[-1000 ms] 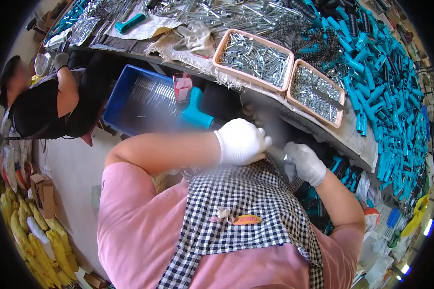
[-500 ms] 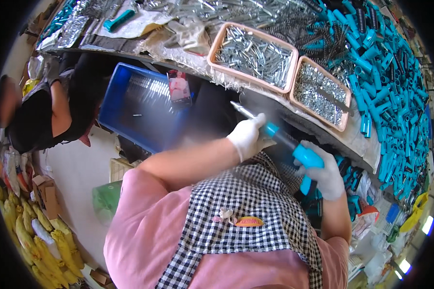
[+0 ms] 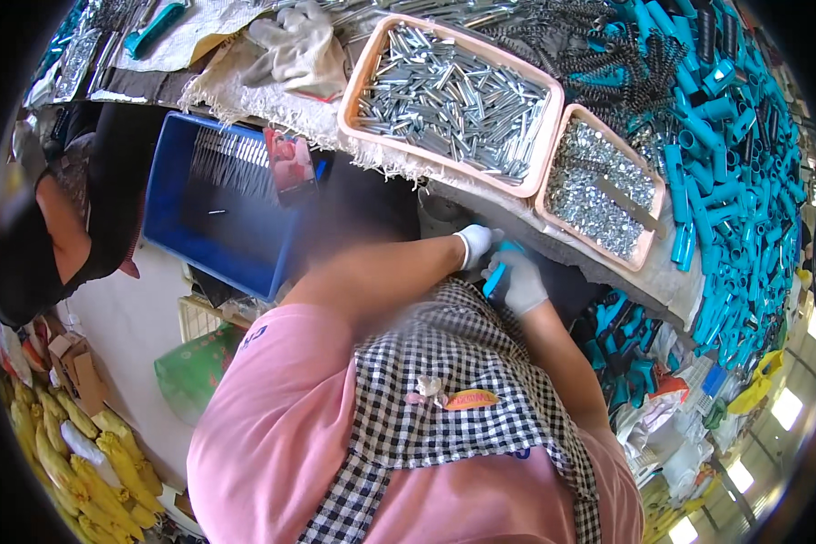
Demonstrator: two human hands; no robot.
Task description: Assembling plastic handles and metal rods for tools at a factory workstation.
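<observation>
In front of my apron, below the bench edge, my two gloved hands are close together. My right hand (image 3: 522,285) is wrapped round a teal plastic handle (image 3: 496,277), of which only parts show between the fingers. My left hand (image 3: 476,246) is closed just left of it, beside the handle's far end. What its fingers grip is hidden. Nearest to the hands on the bench stand a pink tray of metal pins (image 3: 462,102) and a smaller pink tray of little metal parts (image 3: 594,201), with a flat metal strip (image 3: 627,203) lying across it.
Teal tubes (image 3: 725,190) heap up at the right, beside dark springs (image 3: 635,59). A blue crate (image 3: 168,222) with thin metal rods stands at the left. A cloth glove (image 3: 290,45) lies on the bench. Teal-and-black handles (image 3: 621,340) are piled below. Another person (image 3: 59,218) sits far left.
My hands have come together toward the bench edge; before, they were apart along a teal-and-black tool with a pointed metal shaft. The shaft no longer shows. The whole view has shifted slightly.
</observation>
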